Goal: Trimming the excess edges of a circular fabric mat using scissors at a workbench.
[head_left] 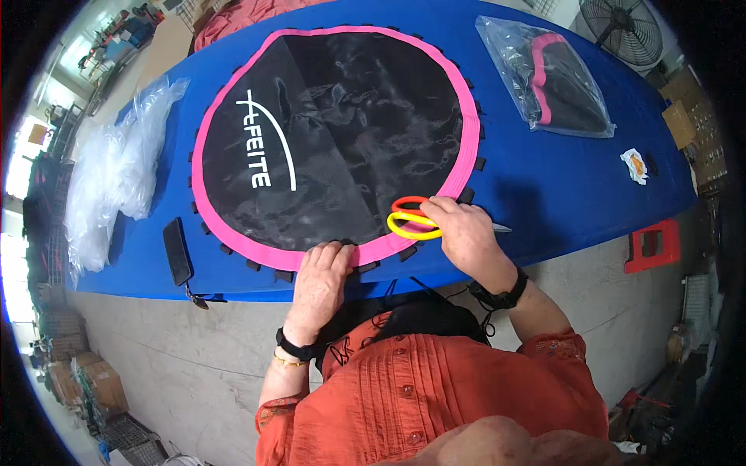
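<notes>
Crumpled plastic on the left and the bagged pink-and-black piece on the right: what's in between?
A round, pink-edged black mat lies between them on the blue table, in the head view.

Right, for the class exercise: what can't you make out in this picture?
- Head view: middle of the scissors, covered by the right hand.
- Head view: part of the pink rim, under the left hand.
- Head view: top of the fan, cut off by the upper edge.
- Head view: white-and-orange item, too small to identify.
</notes>
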`<state>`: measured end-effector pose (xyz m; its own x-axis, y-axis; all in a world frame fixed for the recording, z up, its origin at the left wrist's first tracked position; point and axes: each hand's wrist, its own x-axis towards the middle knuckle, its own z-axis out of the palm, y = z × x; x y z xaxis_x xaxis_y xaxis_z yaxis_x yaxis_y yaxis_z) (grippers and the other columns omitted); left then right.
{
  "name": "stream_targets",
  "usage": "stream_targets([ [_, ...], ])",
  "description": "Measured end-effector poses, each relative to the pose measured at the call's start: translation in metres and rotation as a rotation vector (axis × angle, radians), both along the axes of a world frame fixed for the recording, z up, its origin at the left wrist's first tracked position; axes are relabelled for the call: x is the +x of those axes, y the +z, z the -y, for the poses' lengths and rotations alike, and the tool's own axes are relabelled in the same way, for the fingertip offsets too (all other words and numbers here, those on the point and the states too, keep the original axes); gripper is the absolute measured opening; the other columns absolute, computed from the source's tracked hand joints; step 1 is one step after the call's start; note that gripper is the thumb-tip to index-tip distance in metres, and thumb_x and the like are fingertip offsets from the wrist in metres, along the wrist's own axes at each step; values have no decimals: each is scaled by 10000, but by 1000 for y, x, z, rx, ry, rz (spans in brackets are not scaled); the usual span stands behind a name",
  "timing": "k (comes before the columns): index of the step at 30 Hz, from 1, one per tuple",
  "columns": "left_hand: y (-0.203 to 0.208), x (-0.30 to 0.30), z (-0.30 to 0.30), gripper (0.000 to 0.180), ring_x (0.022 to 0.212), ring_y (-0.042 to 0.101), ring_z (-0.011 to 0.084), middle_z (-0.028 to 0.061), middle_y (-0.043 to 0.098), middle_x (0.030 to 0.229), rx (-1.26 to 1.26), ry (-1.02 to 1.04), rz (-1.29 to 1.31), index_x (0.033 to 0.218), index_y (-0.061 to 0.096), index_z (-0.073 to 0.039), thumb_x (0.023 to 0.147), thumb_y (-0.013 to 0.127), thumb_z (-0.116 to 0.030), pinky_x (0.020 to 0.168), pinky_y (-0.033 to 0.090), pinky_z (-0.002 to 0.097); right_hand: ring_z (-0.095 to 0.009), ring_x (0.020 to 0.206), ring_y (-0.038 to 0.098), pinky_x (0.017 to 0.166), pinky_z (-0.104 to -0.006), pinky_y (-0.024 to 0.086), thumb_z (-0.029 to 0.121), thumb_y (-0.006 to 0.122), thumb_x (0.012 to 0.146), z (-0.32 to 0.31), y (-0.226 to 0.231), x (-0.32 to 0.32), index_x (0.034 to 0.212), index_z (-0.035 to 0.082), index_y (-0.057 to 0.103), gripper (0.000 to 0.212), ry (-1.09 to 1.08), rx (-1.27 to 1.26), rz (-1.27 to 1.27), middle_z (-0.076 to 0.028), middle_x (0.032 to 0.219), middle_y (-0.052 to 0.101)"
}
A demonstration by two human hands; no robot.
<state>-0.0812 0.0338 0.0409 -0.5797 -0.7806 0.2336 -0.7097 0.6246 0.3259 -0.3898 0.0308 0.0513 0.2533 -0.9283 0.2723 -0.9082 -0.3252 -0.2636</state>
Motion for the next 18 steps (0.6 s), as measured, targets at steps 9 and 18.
stream_targets([
  [9,7,0,1,357,1195,625,374,171,673,1252,157,66,44,1279,670,-7,940,728,-103,1061,492,488,-356,996,755,856,-456,585,-43,611,830,6,5,-8,1256,78,716,455,20,118,44,-150,1252,744],
  [18,-12,-40,19,585,1515,461,388,167,546,1588,74,-14,24,1536,579,-94,1080,599,-460,1284,285,578,-365,865,752,740,-489,584,39,604,936,73,-19,-65,1238,80,699,319,-139,-109,-18,-138,1101,749],
])
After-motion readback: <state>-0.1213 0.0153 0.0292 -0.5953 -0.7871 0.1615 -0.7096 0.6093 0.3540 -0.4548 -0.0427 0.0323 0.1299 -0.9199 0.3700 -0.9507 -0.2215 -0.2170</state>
